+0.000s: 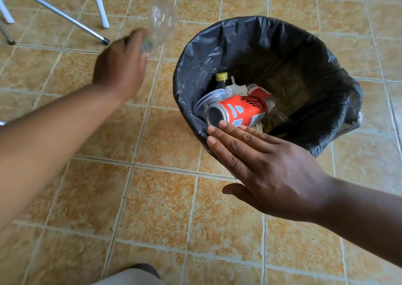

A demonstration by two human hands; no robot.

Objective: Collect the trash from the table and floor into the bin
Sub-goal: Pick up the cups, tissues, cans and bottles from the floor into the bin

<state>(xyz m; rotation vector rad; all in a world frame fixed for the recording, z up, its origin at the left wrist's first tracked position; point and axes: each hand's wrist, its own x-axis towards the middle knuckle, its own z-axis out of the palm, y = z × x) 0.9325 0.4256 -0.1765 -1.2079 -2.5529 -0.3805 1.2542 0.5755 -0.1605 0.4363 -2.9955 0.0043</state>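
Observation:
A bin with a black liner (pixel 326 45) stands on the tiled floor at the right. Inside it lie a red drink can (pixel 239 110), a clear plastic lid (pixel 208 99), a dark bottle with a yellow cap (pixel 221 80) and crumpled white paper (pixel 237 88). My left hand (pixel 121 67) is left of the bin, blurred, its fingers closed on a clear plastic bottle (pixel 161 25) that points away from me. My right hand (pixel 261 167) hovers flat over the bin's near rim, fingers spread, holding nothing.
White and metal furniture legs (pixel 97 3) stand at the top left, one slanted leg ending in a black foot (pixel 106 41). Orange-beige floor tiles (pixel 152 197) fill the view. A bit of my clothing (pixel 134 276) shows at the bottom edge.

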